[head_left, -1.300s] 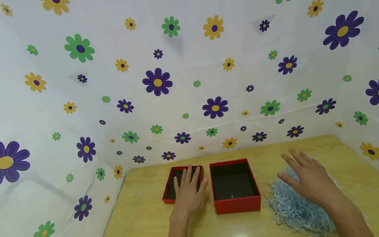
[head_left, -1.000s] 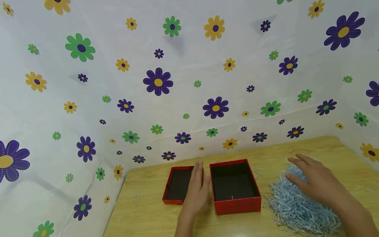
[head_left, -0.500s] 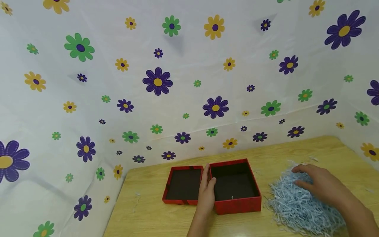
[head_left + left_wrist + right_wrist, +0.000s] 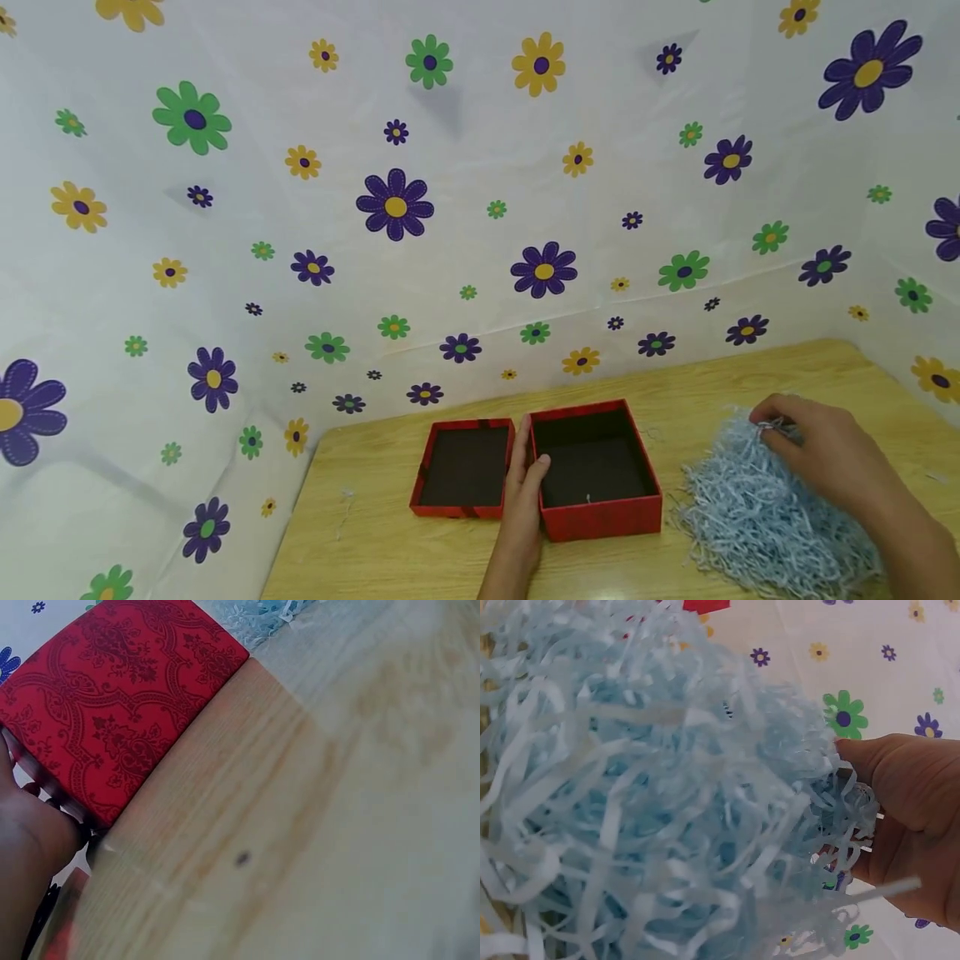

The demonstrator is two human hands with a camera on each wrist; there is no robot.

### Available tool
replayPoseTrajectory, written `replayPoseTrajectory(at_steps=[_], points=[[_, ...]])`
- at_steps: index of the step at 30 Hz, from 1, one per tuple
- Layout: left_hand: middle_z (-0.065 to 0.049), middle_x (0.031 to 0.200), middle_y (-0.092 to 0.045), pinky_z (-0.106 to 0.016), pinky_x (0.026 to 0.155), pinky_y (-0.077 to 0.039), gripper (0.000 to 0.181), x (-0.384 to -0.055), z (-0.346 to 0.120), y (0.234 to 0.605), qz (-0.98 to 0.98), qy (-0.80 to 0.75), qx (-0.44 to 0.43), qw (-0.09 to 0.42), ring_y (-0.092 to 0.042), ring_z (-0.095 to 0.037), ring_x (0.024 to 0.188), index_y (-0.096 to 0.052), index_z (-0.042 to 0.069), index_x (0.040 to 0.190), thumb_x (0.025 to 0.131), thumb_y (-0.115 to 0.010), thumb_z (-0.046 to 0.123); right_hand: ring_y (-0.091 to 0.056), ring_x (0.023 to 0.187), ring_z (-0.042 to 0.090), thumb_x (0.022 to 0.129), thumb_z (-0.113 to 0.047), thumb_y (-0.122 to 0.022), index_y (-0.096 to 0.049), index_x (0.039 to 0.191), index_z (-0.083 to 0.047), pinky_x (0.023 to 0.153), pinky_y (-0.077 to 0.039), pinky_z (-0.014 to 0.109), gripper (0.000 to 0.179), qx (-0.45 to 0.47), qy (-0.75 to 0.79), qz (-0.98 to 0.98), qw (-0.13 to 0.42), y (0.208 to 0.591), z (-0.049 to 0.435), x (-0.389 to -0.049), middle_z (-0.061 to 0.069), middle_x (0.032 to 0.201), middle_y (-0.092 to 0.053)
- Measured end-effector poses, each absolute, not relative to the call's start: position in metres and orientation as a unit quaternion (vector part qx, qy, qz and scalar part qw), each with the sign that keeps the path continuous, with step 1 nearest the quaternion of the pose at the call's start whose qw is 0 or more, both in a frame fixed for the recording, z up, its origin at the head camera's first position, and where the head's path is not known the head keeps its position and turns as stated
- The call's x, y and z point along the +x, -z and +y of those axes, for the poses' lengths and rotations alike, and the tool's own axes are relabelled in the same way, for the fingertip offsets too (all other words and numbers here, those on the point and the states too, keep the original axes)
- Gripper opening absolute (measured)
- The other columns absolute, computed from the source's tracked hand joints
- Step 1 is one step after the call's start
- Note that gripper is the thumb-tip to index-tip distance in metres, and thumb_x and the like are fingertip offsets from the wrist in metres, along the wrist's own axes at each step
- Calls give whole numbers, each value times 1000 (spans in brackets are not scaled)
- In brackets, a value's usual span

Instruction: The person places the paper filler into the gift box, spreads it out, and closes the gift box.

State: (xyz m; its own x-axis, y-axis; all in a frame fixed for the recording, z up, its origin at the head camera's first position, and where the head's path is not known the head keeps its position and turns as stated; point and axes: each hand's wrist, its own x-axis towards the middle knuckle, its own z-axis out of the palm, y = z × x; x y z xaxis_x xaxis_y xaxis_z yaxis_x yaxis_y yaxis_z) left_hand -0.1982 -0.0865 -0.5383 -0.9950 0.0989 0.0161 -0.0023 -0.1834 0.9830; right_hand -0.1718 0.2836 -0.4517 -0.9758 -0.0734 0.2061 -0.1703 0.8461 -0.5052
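Pale-blue shredded-paper mound point(image 4: 772, 517) in the head view, between three and four o'clock from the deep, black-lined, open-topped red box point(image 4: 603, 518), with a narrow strip of pale wooden table point(image 4: 405, 558) between the two. Roughly round overall, perhaps a little longer from eleven to five o'clock. Touching at the mound's one o'clock, the right hand point(image 4: 832, 454): fingers and thumb curved towards each other, nearly closed, with some strands pinched at the tips. Box at nine o'clock from there, well apart. At the box's own nine o'clock, the left hand point(image 4: 525, 492): fingers fairly straight along the outer wall, thumb over the rim, wall held between. Farther out at nine o'clock, a shallow, black-lined red tray point(image 4: 442, 510), lid-like, just beside that hand. Telling relation, as judged: box between left hand and mound; right hand nearer the paper, left hand nearer the box. Long axis of the box hard to judge under foreshortening.

In the left wrist view, dark-patterned box wall towards eleven o'clock, left hand against its edge at nine, paper beyond at twelve. Fingertips mostly hidden.

In the right wrist view, paper across the centre and left, right hand at three o'clock, loose strands between thumb and fingers; exact amount impossible to tell.
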Motion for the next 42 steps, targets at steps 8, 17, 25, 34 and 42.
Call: replayPoseTrajectory(at_steps=[8,17,25,34,42], points=[[3,178,-11,-71,124,-3,61,-201,-91,543,643,-763,59,29,1,-33,163,-32,45,164,111,-52,26,-66,90,47,90,3,-78,-69,109,-2,70,-56,62,21,40,-283,-938,197,438,273,-163,24,104,-73],[3,178,-8,-75,122,-4,59,-198,-92,544,668,-739,65,50,3,-37,163,-28,52,163,112,-50,34,-67,85,38,92,1,-78,-71,111,-4,58,-47,22,21,25,-296,-927,230,416,265,-151,20,103,-73],[5,177,-10,-73,123,-6,59,-200,-92,544,675,-733,75,32,0,-33,163,-26,47,165,113,-49,33,-66,86,39,92,4,-77,-71,114,-2,58,-42,14,24,50,-301,-913,269,381,254,-154,22,106,-72],[5,177,-14,-66,127,-9,63,-202,-90,545,674,-732,92,26,0,-30,163,-18,39,169,113,-45,27,-67,94,39,96,1,-74,-70,116,-3,67,-35,0,21,46,-319,-908,266,348,226,-157,22,110,-73],[10,176,-13,-64,127,-12,62,-202,-91,546,680,-728,89,24,-1,-26,163,-23,46,165,112,-43,23,-67,94,36,92,3,-78,-74,116,-4,74,-34,-3,25,91,-325,-891,302,323,206,-164,19,110,-74]])
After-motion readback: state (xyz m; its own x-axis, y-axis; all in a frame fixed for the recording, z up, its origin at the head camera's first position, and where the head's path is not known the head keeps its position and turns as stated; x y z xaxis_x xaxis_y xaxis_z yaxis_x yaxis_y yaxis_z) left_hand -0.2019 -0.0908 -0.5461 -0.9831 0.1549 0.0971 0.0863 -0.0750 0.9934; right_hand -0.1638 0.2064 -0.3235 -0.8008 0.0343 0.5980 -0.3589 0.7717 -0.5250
